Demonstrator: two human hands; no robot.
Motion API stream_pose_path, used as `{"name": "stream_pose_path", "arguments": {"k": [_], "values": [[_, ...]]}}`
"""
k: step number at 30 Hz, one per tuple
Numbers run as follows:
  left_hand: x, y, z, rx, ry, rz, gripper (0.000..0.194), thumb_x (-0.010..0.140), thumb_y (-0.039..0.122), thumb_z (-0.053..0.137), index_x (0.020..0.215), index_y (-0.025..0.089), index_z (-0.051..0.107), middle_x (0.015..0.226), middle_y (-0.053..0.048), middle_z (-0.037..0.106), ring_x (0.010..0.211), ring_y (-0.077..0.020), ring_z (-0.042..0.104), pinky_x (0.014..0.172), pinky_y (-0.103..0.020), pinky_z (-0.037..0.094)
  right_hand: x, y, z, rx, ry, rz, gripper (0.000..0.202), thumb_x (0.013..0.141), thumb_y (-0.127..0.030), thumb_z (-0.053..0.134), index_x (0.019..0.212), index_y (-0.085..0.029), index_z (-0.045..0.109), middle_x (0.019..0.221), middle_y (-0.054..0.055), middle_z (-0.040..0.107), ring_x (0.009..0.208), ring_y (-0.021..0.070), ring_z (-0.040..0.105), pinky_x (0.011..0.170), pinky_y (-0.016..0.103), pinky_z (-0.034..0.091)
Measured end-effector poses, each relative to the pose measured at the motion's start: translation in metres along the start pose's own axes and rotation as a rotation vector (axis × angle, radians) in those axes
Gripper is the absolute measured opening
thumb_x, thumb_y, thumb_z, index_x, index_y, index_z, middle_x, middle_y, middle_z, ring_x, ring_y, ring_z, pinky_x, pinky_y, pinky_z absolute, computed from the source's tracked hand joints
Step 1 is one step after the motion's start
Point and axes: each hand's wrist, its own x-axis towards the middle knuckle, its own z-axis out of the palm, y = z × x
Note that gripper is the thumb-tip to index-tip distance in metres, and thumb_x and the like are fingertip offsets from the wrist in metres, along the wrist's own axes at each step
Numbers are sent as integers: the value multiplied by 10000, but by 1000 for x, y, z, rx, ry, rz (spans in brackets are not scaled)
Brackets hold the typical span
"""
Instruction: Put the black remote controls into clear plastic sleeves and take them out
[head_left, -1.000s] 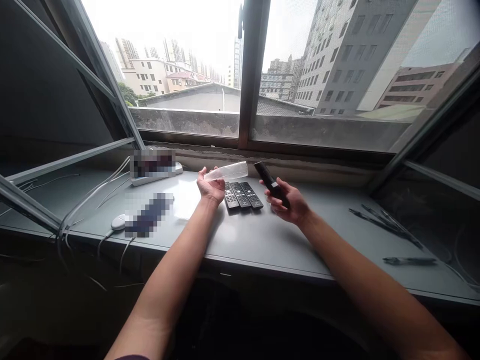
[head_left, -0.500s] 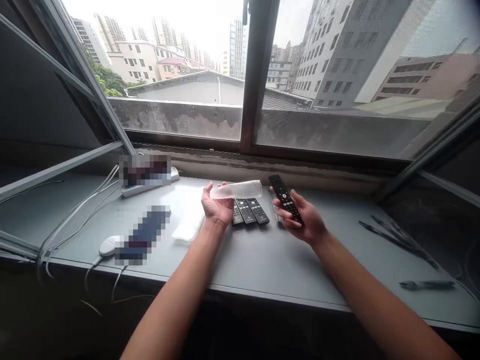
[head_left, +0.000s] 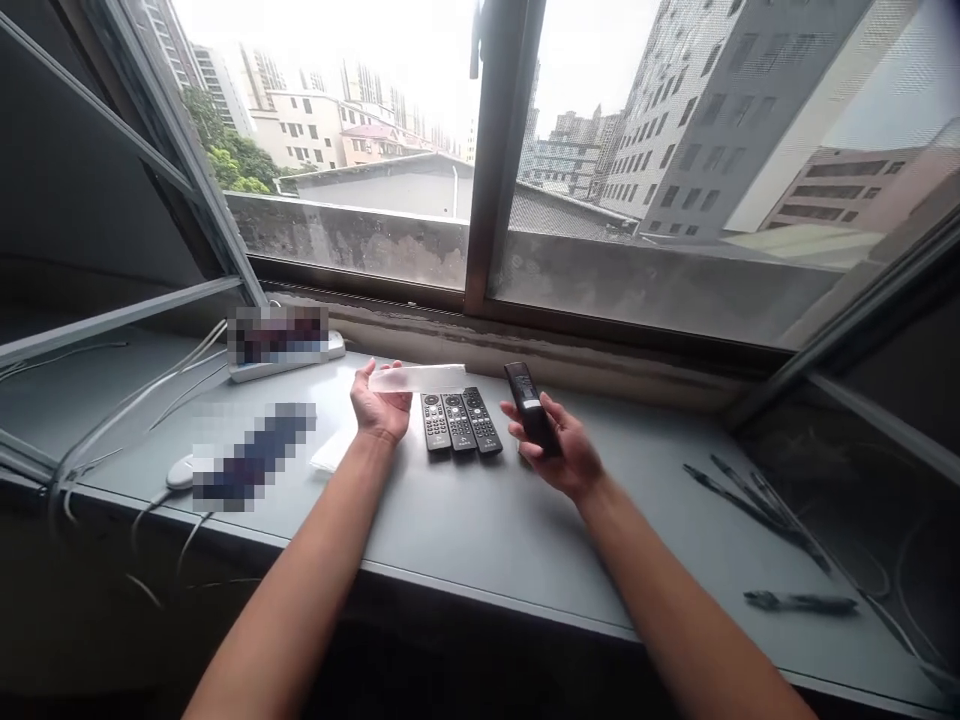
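My left hand (head_left: 382,410), palm up, holds a translucent whitish sleeve (head_left: 424,378) that points to the right. In my right hand (head_left: 562,440) is a black remote (head_left: 534,405), held upright at a tilt, its back with a small white label facing me. Between the hands, three black remotes (head_left: 459,425) lie side by side on the grey table (head_left: 480,530), buttons up. Partly hidden behind my left forearm is a white item (head_left: 330,455) on the table.
A white power strip (head_left: 337,346) and a blurred-out object lie at the back left. White cables (head_left: 112,400) and a round white charger (head_left: 180,472) are at the left. Dark pens (head_left: 735,495) and another dark item (head_left: 801,602) lie at the right. A window stands behind.
The remote in my right hand has been turned over, from its button side to its back. The view has shifted, so the table items appear further left. My left hand still holds the sleeve.
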Motion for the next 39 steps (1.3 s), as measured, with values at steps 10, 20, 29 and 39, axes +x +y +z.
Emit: {"name": "stream_pose_path", "arguments": {"k": [10, 20, 29, 39], "values": [[7, -2, -6, 12, -64, -11, 172, 970, 333, 655, 919, 171, 627, 850, -66, 764, 649, -168, 738, 551, -250, 574, -5, 3, 7, -126, -187, -8, 279, 1062, -347, 661, 1286, -189, 709, 930, 20, 651, 632, 95, 545, 448, 158, 495], [9, -2, -4, -6, -87, -50, 186, 974, 358, 651, 950, 177, 616, 835, -50, 748, 609, -142, 706, 465, -215, 491, -1, 4, 3, -251, -62, -116, 394, 801, 16, 780, 1137, -182, 725, 1102, 86, 766, 999, 161, 754, 903, 220, 676], [4, -7, -2, 53, -97, -10, 191, 987, 360, 638, 911, 185, 618, 880, -66, 761, 650, -156, 729, 511, -230, 549, 2, 7, -1, -287, -55, -122, 323, 921, -70, 726, 1200, -226, 683, 1281, 93, 787, 998, 192, 800, 697, 236, 690], [2, -9, -4, 76, -118, -51, 201, 992, 367, 627, 914, 182, 619, 876, -66, 754, 640, -152, 717, 502, -221, 522, 1, 0, 0, -182, -50, -87, 223, 1034, -417, 693, 1022, -204, 629, 963, 80, 760, 554, 115, 562, 322, 181, 354]]}}
